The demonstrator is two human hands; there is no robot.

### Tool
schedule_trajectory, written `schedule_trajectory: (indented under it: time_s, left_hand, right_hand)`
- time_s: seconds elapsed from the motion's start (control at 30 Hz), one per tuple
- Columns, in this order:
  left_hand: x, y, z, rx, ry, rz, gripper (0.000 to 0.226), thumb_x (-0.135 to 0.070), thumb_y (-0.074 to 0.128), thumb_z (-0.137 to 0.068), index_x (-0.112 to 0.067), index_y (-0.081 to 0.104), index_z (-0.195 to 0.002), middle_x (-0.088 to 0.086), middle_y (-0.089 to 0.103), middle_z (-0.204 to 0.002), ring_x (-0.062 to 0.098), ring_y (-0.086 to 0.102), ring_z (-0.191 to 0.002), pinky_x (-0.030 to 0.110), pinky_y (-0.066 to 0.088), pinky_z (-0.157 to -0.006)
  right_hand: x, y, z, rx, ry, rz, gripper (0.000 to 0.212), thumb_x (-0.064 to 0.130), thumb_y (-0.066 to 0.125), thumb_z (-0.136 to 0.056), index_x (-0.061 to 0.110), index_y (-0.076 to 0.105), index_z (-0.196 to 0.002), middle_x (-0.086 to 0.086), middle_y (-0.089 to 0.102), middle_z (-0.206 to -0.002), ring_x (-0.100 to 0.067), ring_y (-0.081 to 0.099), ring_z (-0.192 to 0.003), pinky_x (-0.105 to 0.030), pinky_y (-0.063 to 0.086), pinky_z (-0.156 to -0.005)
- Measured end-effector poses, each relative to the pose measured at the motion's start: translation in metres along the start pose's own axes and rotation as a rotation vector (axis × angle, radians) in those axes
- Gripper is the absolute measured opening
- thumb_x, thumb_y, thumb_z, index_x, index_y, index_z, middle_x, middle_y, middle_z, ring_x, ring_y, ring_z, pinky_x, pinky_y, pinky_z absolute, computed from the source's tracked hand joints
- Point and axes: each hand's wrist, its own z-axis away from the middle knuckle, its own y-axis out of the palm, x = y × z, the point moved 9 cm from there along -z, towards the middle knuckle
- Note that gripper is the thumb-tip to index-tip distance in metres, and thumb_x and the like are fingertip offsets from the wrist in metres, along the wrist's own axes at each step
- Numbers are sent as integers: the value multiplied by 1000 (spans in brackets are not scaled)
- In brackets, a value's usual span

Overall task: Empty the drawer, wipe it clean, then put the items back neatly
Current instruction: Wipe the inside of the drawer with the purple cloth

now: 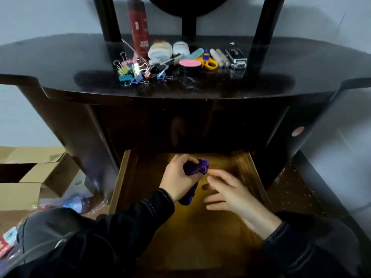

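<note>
L hand grips purple cloth over drawer; R hand beside.

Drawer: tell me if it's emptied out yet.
Emptied: the drawer shows bare wood, holding only the left hand gripping the purple cloth and the open right hand.

Open cardboard boxes at left, plastic-wrapped packets beside them, grey wall behind
</note>
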Motion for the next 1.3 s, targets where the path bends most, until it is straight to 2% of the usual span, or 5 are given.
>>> schedule_trajectory:
  time_s: [0.17, 0.4, 0.8, 1.07, 1.3]
  left_hand:
    - [15, 17, 21, 212, -239, 298, 63, -29, 76, -76, -18, 57, -134, 5, 59, -119, 14, 61, -103, 13, 50, -81]
    - [27, 7, 55, 306, -453, 805, 58, -6, 64, -76, -13, 57, -133, 12, 62, -129, 26, 70, -106, 39, 59, -82]
    - [70, -131, 44, -233, 38, -350, 21, -15, 59, -86, -21, 72, -102, -7, 55, -98, 20, 51, -94, 29, 37, -81]
    - [106, -123, 37, -244, -40, -346, 44, -14, 66, -84, -15, 58, -127, 8, 42, -133, 28, 46, -123, 44, 44, -104]
    - [103, -119, 37, -229, -6, -456, 44, -9, 65, -82, -8, 59, -126, 12, 41, -134, 26, 49, -118, 34, 44, -98]
  right_hand:
    - [-20, 33, -17, 5, 172, -528, 34, 43, 50, -103, 24, 59, -130, -14, 68, -125, -35, 70, -108, -55, 56, -93]
    - [-23, 25, -29, -7, -57, -103, 41, 47, 72, -89, 41, 60, -128, 8, 73, -116, -17, 74, -95, -38, 60, -60]
    - [-83, 50, -55, 311, 155, 489, 38, 39, 76, -87, 33, 53, -117, 2, 68, -111, -16, 73, -91, -42, 60, -84]
    - [-74, 88, -78, 271, -416, 1311, 57, 61, 64, -88, 32, 39, -130, 7, 40, -127, -11, 58, -69, -24, 50, -53]
    - [-72, 109, -55, 251, -942, 1558, 48, 9, 82, -76, 14, 64, -120, -10, 57, -110, -26, 58, -66, -31, 46, -40]
